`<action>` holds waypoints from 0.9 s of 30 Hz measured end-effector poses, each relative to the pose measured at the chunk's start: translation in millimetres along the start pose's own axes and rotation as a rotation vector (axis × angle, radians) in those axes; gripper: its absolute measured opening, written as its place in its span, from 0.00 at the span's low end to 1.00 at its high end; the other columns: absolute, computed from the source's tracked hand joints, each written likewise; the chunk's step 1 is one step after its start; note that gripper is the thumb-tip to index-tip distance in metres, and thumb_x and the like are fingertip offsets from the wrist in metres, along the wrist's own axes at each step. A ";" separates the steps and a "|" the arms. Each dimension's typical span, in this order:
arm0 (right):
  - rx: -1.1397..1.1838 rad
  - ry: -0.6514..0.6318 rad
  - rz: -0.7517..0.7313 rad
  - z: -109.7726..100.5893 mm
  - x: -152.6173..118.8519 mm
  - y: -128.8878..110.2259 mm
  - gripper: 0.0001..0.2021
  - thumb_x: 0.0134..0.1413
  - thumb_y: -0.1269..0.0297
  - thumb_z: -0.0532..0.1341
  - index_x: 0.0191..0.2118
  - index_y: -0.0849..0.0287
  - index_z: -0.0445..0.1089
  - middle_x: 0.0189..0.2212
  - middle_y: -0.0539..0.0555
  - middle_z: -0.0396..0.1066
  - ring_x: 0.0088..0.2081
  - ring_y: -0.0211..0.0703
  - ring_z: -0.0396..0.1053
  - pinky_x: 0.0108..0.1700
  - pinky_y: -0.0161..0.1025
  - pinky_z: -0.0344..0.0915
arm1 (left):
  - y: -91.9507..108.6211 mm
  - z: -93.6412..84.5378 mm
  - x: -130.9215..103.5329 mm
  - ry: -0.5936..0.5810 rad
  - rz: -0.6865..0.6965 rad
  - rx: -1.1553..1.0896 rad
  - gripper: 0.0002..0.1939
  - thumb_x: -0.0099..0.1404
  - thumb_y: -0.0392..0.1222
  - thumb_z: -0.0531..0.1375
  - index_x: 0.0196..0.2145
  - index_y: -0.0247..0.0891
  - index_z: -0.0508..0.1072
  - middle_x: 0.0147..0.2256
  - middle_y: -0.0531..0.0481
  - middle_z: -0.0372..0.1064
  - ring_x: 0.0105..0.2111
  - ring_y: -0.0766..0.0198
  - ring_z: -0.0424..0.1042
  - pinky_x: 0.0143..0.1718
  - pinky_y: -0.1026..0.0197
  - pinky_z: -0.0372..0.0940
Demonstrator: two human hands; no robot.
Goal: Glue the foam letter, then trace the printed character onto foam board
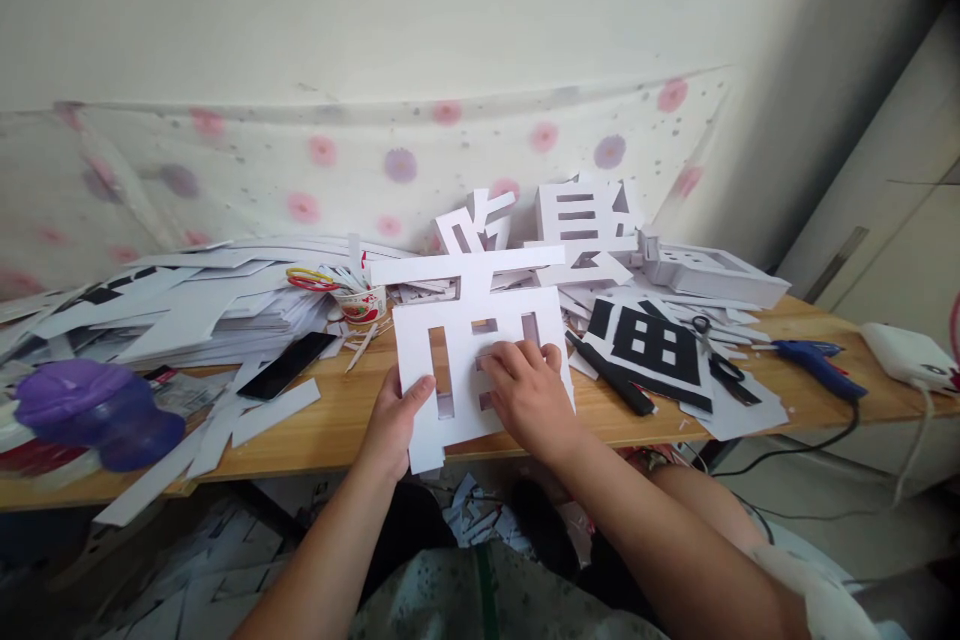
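The left hand (394, 425) is gripping the white cut-out panel (466, 375) by its lower left edge, the thumb pressing on the front face. The right hand (534, 398) is curling its fingers against the panel's central openings; whether they are pinching an edge cannot be told. Left of the grip, bare tabletop (349, 430) is extending toward the phone (289, 367). Right of the grip, a black stick-like tool (611, 375) is lying close. Behind it, white letter forms (550, 210) are limiting room.
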State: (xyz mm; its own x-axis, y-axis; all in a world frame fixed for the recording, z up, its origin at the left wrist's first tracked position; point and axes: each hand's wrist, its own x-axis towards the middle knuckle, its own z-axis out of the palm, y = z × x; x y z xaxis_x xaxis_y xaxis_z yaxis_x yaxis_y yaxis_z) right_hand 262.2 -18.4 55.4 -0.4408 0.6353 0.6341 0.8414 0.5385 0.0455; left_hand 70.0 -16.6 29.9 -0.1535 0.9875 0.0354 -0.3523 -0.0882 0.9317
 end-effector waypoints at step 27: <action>0.097 -0.125 0.050 12.3 24.3 9.9 0.05 0.40 0.75 0.60 0.26 0.60 0.64 0.28 0.52 0.70 0.37 0.45 0.59 0.35 0.44 0.42 | -2.8 8.3 10.2 0.004 -0.140 -0.029 0.27 0.48 0.50 0.70 0.42 0.35 0.70 0.26 0.49 0.74 0.25 0.56 0.74 0.26 0.58 0.68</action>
State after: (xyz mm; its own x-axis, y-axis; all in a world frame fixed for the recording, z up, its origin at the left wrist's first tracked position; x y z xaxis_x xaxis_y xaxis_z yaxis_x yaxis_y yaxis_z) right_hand 256.0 9.2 61.8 -0.4394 0.7233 0.5327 0.8318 0.5515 -0.0627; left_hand 77.1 -5.2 30.7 -0.1047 0.9899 -0.0959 -0.3969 0.0469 0.9167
